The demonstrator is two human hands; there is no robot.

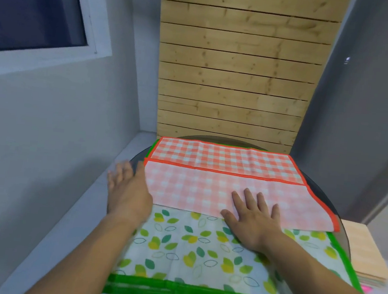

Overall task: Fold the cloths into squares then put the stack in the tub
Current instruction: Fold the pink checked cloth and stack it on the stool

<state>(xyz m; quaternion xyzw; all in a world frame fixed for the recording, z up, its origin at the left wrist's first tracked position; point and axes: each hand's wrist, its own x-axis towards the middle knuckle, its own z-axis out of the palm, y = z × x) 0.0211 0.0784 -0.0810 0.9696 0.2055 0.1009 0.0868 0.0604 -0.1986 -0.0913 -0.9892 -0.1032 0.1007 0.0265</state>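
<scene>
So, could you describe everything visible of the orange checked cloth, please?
The orange checked cloth is thin orange-and-white gingham, orange-red hemmed, folded over once: paler reverse up, a brighter strip beyond. It lies on the leaf-print cloth. The right hand rests flat on its near edge; the blurred left hand is at its left edge.

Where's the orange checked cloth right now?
Head view: the orange checked cloth lies folded over on the leaf-print cloth, toward the far side, the right hand flat on its near edge.
</scene>
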